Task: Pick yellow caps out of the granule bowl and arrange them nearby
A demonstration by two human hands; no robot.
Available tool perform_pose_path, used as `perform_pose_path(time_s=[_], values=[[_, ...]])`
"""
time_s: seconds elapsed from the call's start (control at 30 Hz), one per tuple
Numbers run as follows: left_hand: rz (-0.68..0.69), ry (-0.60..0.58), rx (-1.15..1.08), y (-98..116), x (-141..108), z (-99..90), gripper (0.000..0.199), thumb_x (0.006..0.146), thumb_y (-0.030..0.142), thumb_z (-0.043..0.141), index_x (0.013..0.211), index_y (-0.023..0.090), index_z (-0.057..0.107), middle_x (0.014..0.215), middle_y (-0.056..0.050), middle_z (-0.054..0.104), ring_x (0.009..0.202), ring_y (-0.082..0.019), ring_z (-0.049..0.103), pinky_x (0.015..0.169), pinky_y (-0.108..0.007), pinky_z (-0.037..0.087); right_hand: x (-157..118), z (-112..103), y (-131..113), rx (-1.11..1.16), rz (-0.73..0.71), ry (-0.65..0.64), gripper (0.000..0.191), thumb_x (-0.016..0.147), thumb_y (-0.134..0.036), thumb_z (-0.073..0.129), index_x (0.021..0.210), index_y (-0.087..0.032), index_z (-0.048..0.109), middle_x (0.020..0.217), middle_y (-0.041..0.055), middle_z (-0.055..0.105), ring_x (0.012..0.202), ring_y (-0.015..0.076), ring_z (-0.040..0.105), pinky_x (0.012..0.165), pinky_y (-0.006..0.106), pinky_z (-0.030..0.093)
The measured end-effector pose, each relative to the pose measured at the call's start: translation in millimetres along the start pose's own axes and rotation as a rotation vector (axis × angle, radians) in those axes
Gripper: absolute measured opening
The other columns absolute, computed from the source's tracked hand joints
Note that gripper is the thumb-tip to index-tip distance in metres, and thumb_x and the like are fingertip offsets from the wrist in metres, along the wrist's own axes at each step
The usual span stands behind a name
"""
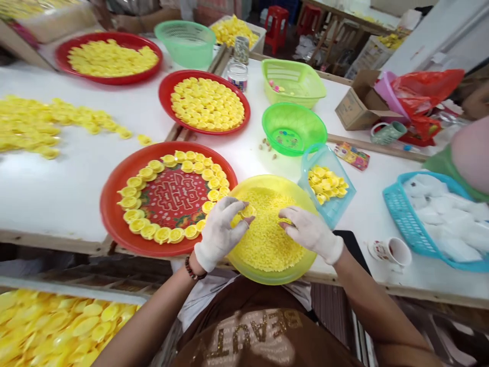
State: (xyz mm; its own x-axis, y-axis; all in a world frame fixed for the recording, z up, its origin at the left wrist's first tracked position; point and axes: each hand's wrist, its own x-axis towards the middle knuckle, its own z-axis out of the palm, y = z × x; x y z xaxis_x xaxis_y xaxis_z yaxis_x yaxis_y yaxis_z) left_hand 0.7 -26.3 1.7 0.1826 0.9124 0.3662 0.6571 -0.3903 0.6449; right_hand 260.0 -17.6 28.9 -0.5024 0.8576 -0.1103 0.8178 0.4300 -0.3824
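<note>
A yellow basin full of small yellow pieces sits at the table's front edge. Over its left side, my left hand, in a white glove, holds a round yellow cup piece between thumb and fingers. My right hand, also gloved, is pinched over the basin's right side on a small yellow piece. Left of the basin lies a red tray with similar cup pieces ringed around its patterned bottom. A blue scoop holding more yellow pieces touches the basin's right side.
Two more red trays of yellow pieces stand behind. Green baskets, a cardboard box, a blue basket and a mug are to the right. Loose yellow pieces lie at left. A person's arm shows far right.
</note>
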Motion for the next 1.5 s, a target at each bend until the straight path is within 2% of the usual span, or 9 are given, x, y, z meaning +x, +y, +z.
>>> perform_pose_path(time_s=[0.2,0.4,0.63,0.77,0.87,1.0,1.23,1.37,1.5], values=[[-0.367,0.116,0.454,-93,37,-63.5,0.031,0.087,0.035,0.06,0.11,0.014,0.066,0.108,-0.013,0.064,0.101,-0.027,0.06,0.092,-0.039,0.051,-6,9,12,0.058,-0.043,0.028,0.015,0.094,-0.027,0.05,0.107,-0.032,0.058,0.097,0.0063,0.065,0.092,0.0287,0.064,0.082,0.049,0.054],[-0.521,0.08,0.519,-157,70,-76.6,0.03,0.083,0.022,0.055,0.107,0.006,0.063,0.101,-0.015,0.064,0.104,-0.029,0.058,0.099,-0.042,0.048,-14,9,13,0.046,-0.059,0.052,0.013,0.096,-0.026,0.049,0.105,-0.027,0.059,0.096,0.0064,0.067,0.09,0.0268,0.064,0.083,0.046,0.053],[-0.215,0.184,0.42,-89,56,-52.9,0.032,0.094,0.024,0.049,0.121,0.011,0.058,0.12,-0.012,0.061,0.116,-0.025,0.056,0.106,-0.039,0.045,25,-4,29,-0.021,0.063,0.079,0.029,0.095,-0.011,0.038,0.116,-0.018,0.059,0.111,0.0093,0.066,0.107,0.0216,0.06,0.096,0.038,0.048],[0.112,-0.203,0.25,-24,51,-1.2,0.022,0.096,0.022,0.044,0.107,0.017,0.063,0.11,-0.008,0.067,0.102,-0.021,0.062,0.094,-0.033,0.05,80,8,28,-0.129,0.102,-0.031,0.031,0.091,-0.006,0.042,0.114,-0.011,0.061,0.11,0.0135,0.068,0.104,0.0224,0.061,0.093,0.035,0.047],[0.116,-0.415,0.423,5,60,40.7,0.025,0.094,0.016,0.043,0.11,0.015,0.061,0.111,-0.014,0.066,0.103,-0.026,0.061,0.091,-0.039,0.049,103,23,19,-0.141,0.07,-0.069,0.03,0.094,-0.011,0.043,0.119,-0.01,0.061,0.111,0.0135,0.069,0.1,0.0222,0.064,0.089,0.034,0.046],[0.071,-0.446,0.517,17,62,65.9,0.022,0.091,0.013,0.043,0.101,0.01,0.062,0.1,-0.02,0.067,0.097,-0.032,0.063,0.084,-0.044,0.047,89,34,8,-0.166,0.004,-0.109,0.024,0.098,-0.021,0.046,0.111,-0.01,0.063,0.106,0.0136,0.07,0.093,0.0228,0.065,0.087,0.035,0.048],[0.124,-0.588,0.393,27,40,43.6,0.025,0.095,0.019,0.041,0.106,0.018,0.064,0.091,-0.009,0.07,0.084,-0.023,0.066,0.077,-0.034,0.05,15,15,-8,-0.12,-0.119,-0.139,0.025,0.1,-0.024,0.044,0.116,-0.015,0.061,0.107,0.0108,0.069,0.094,0.0232,0.063,0.09,0.039,0.051],[0.045,-0.58,0.414,25,69,55.6,0.029,0.095,0.02,0.038,0.109,0.015,0.064,0.104,-0.013,0.069,0.096,-0.024,0.067,0.085,-0.035,0.051,38,1,0,-0.097,0.029,-0.121,0.031,0.099,-0.016,0.046,0.128,-0.012,0.057,0.122,0.0135,0.064,0.108,0.023,0.061,0.098,0.04,0.05],[0.004,-0.619,0.462,19,92,84.2,0.031,0.092,0.017,0.039,0.102,0.009,0.067,0.102,-0.021,0.07,0.092,-0.029,0.068,0.084,-0.039,0.052,83,10,17,-0.116,0.151,-0.183,0.033,0.098,-0.034,0.06,0.125,-0.015,0.061,0.124,0.0102,0.063,0.107,0.0233,0.064,0.091,0.044,0.055]])
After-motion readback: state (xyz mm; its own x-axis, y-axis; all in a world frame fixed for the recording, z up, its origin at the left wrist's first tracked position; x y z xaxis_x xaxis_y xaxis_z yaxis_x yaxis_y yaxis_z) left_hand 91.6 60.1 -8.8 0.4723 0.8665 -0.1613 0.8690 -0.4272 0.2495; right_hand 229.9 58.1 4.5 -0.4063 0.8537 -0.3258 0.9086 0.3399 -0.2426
